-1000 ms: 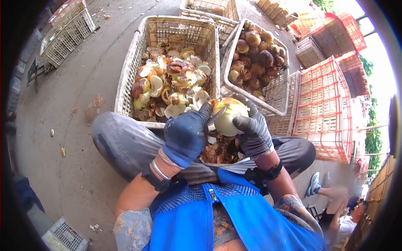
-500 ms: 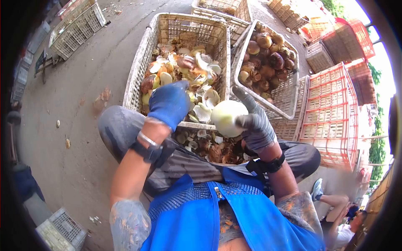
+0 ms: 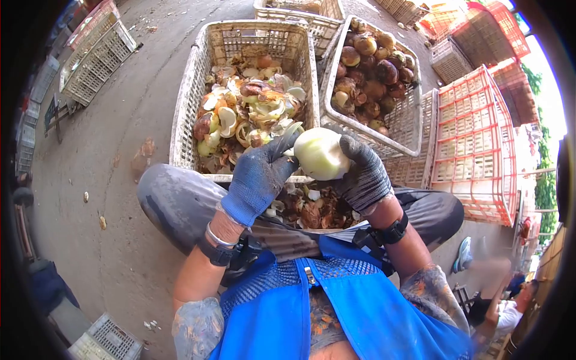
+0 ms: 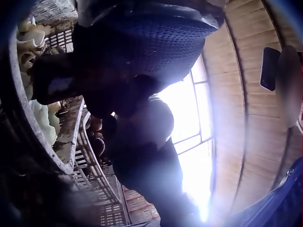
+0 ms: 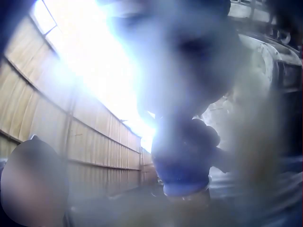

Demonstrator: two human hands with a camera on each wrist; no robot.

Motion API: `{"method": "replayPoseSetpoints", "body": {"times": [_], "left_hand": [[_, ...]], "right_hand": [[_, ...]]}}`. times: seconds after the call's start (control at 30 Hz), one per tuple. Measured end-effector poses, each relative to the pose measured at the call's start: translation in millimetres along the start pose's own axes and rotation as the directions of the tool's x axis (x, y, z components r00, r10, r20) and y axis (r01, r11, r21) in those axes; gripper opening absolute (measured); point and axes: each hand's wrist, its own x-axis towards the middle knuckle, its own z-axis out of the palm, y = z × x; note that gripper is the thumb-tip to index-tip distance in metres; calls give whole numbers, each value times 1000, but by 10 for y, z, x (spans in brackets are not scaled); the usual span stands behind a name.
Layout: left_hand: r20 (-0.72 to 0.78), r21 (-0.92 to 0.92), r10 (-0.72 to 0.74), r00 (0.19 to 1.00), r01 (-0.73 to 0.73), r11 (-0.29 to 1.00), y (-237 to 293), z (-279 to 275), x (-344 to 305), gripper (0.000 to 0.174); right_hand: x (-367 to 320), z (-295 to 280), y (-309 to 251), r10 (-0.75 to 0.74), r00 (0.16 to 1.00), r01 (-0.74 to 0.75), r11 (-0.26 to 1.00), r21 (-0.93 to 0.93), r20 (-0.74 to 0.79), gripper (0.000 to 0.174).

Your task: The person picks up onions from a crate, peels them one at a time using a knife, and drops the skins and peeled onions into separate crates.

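Observation:
A pale, peeled onion (image 3: 321, 154) is held by the right hand (image 3: 365, 174), in a grey-black glove, with thumb and fingers curled round its right side. The left hand (image 3: 258, 180), in a blue glove with dark fingers, meets the onion's left side. Its fingers are curled round a small knife, whose blade is hidden now; a dark stub, seemingly the handle (image 5: 220, 161), pokes out of that glove in the right wrist view. Backlit in the left wrist view, the onion (image 4: 154, 123) lies beside the dark gloved fingers.
A crate (image 3: 182, 120) of peelings stands beyond the hands; another crate (image 3: 414, 132) of unpeeled brown onions is to its right. More peelings lie between the legs. Red-and-white crates (image 3: 474, 144) stand right; a person (image 3: 507, 315) sits at lower right.
The left hand swung left, away from the onion, then came back to it. Orange-brown skin seen on the onion a second ago is gone. The right hand has kept its grip.

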Motion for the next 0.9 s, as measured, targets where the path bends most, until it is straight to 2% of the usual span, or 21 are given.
{"method": "replayPoseSetpoints", "body": {"times": [0.07, 0.1, 0.17, 0.2, 0.27, 0.3, 0.33, 0.37, 0.4, 0.43, 0.47, 0.5, 0.53, 0.57, 0.6, 0.67, 0.7, 0.77, 0.8, 0.87, 0.9], "left_hand": [[143, -79, -323, 935, 336, 938, 184, -28, -16, 37], [145, -76, -322, 936, 335, 939, 161, -27, -28, 37], [211, -263, -385, 898, 432, 863, 82, -33, -58, 38], [211, -264, -386, 898, 433, 862, 146, -37, -62, 38], [155, -162, -245, 957, 269, 949, 332, -27, -83, 39], [46, -97, 157, 987, -152, 984, 171, 73, -56, 40], [50, -103, 157, 986, -151, 983, 261, 93, -46, 40], [103, 86, 300, 948, -309, 947, 402, 95, -41, 39], [182, 259, 423, 888, -458, 850, 476, 115, -45, 38], [108, 62, 377, 920, -385, 921, 307, 201, -111, 50], [124, 51, 378, 917, -387, 921, 325, 222, -182, 50], [33, -190, -12, 999, 18, 982, 375, 228, -264, 51], [46, -423, -416, 908, 395, 815, 402, 230, -339, 53], [169, -505, -559, 812, 559, 658, 317, 238, -404, 58], [181, -497, -555, 812, 562, 661, 167, 295, -524, 58], [386, -413, -536, 751, 660, 627, -114, 384, -755, 57], [389, -413, -539, 747, 665, 623, -126, 356, -744, 57], [488, -174, -485, 725, 626, 761, -117, 290, -667, 71], [486, -176, -488, 725, 628, 758, -35, 251, -596, 71], [305, 33, -148, 941, 145, 989, 163, 173, -434, 65], [249, 99, -22, 968, -3, 995, 172, 179, -411, 60]], "right_hand": [[-8, 38, -31, -95, 993, 91, 994, -68, -69, 67], [-9, 44, -57, -91, 995, 89, 994, -56, -33, 70], [-48, 93, -115, -86, 996, 86, 995, -44, 2, 73], [-87, 142, -158, -122, 990, 132, 978, -163, 70, 76], [-149, 90, -146, -142, 981, 173, 946, -273, 128, 79], [-174, -29, -119, -52, 989, 68, 991, -113, 137, 82], [-190, -157, -92, 34, 986, -42, 998, 48, 161, 85], [-193, -292, -55, 80, 976, -90, 995, 39, 205, 89], [-233, -308, 26, 23, 995, -23, 1000, -6, 99, 90], [-269, -308, 56, -47, 993, 46, 999, 11, 108, 90], [-304, -312, 67, -124, 986, 121, 992, 34, 113, 90], [-326, -324, 58, -140, 986, 136, 990, 47, 92, 90], [-334, -341, 27, -213, 971, 211, 977, 31, 111, 90], [-333, -368, -11, -282, 950, 283, 959, 11, 137, 91], [-328, -399, -41, -294, 947, 294, 956, 15, 128, 91], [-320, -442, -66, -360, 929, 368, 925, -96, 85, 97], [-334, -442, -95, -366, 929, 370, 919, -138, 55, 102], [-335, -462, -139, -384, 922, 387, 905, -178, 52, 104], [-334, -458, -155, -407, 912, 409, 887, -216, 54, 107], [-348, -440, -170, -415, 908, 418, 888, -193, 57, 108], [-344, -453, -173, -436, 898, 435, 867, -244, 53, 107]]}}
